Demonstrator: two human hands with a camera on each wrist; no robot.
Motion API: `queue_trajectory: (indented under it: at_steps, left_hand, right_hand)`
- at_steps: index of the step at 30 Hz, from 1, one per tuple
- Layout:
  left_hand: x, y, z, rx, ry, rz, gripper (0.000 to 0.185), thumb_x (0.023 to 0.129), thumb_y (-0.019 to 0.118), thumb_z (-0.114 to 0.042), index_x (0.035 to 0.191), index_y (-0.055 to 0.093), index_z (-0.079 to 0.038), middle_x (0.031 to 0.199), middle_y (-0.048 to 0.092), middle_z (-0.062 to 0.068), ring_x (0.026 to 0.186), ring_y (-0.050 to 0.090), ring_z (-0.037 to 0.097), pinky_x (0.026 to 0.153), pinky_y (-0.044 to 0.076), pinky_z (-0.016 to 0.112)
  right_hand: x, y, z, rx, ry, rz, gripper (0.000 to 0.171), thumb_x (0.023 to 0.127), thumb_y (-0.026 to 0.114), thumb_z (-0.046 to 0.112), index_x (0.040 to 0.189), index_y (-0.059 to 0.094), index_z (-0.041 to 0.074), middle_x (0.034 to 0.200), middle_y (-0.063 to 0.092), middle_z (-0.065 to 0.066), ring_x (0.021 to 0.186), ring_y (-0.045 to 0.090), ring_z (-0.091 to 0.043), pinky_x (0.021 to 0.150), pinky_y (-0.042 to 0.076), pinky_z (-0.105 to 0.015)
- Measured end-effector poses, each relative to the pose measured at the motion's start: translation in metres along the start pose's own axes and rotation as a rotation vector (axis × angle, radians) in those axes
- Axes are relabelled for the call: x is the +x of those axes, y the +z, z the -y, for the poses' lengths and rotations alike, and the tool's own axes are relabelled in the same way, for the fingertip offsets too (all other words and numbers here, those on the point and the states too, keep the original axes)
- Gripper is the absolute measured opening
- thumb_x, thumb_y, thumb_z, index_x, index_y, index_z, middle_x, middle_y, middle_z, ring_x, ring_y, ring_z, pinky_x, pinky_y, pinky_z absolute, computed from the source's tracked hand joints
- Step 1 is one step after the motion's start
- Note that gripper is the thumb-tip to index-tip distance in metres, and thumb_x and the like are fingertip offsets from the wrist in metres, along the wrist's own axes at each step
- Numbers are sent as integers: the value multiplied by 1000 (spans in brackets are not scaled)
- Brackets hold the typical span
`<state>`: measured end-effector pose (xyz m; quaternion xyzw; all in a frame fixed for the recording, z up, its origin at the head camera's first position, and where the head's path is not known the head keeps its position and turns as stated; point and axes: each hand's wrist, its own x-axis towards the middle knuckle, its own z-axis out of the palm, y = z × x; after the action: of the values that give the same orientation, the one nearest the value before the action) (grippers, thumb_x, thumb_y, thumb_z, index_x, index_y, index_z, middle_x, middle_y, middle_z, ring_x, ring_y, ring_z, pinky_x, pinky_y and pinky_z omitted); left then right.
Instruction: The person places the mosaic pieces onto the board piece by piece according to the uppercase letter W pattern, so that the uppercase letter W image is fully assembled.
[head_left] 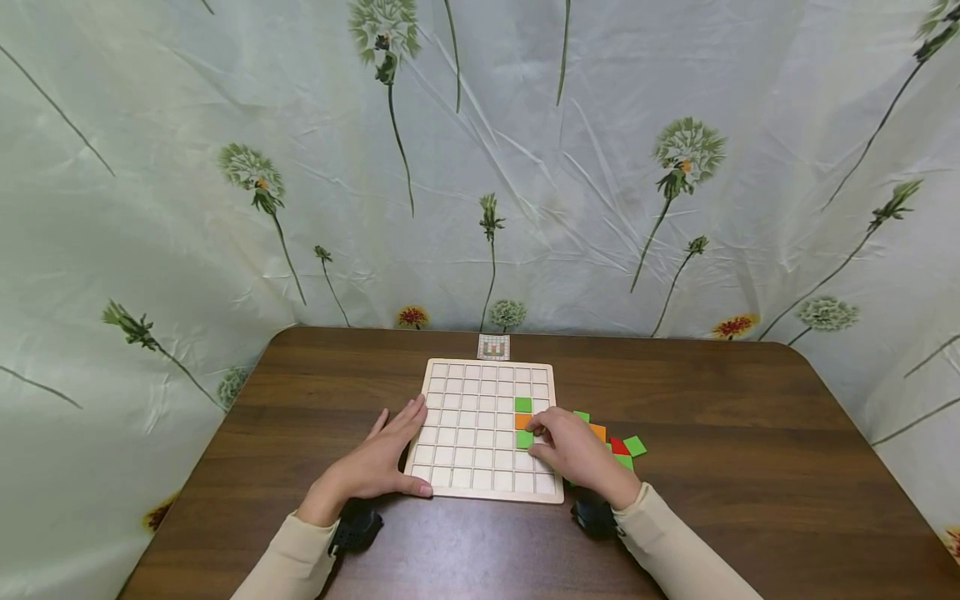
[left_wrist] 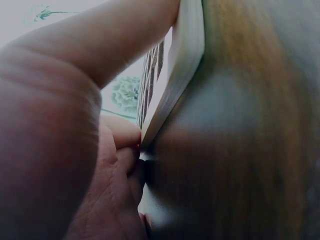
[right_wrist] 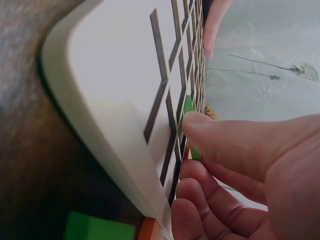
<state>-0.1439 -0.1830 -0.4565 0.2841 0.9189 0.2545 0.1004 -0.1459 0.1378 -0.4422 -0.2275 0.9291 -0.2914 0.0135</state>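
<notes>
A brown counter (head_left: 750, 433) carries a pale grid board (head_left: 465, 433). The left hand (head_left: 378, 458) lies flat with fingers spread along the board's left edge. The right hand (head_left: 573, 450) pinches a green tile (head_left: 524, 439) in a cell near the board's right side, below an orange tile (head_left: 522, 421). Loose tiles (head_left: 626, 448) lie just right of the board

Pale wooden board (head_left: 491, 492), glossy (dark-wood) table (head_left: 720, 467)

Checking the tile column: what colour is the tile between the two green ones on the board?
Orange tile; the head view shows it best.
</notes>
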Motion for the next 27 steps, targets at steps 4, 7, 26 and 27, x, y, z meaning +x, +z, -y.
queue_trajectory:
  at_steps: [4, 7, 26, 27]
  left_hand:
    - [0, 1, 1, 7, 1, 0, 117, 66, 71, -62, 148, 11, -2, 155, 2, 9, 141, 4, 24, 109, -2, 53]
    - [1, 1, 2, 13, -1, 0, 118, 66, 70, -63, 148, 11, -3, 155, 2, 8, 141, 4, 24, 110, -2, 52]
    - [1, 1, 2, 14, 2, -1, 118, 66, 70, -63, 148, 12, -2, 155, 2, 9, 141, 4, 24, 109, -1, 53]
    - [1, 1, 2, 11, 5, -2, 118, 66, 70, -63, 147, 12, -1, 155, 3, 10, 141, 5, 25, 109, -1, 53]
  right_hand:
    - [0, 1, 0, -4, -16, -7, 18, 78, 72, 15, 94, 67, 9, 86, 58, 3, 73, 49, -10, 65, 44, -24]
    - [0, 1, 1, -6, -23, -13, 18, 78, 72, 15, 94, 67, 9, 86, 58, 2, 73, 49, -11, 65, 44, -24]
    - [-2, 3, -3, 20, -3, -39, 20, 78, 73, 13, 97, 66, 10, 89, 58, 4, 76, 49, -10, 68, 45, -24]
    - [-3, 2, -3, 28, 2, -42, 20, 78, 73, 13, 97, 66, 10, 89, 58, 4, 76, 49, -10, 68, 45, -23]
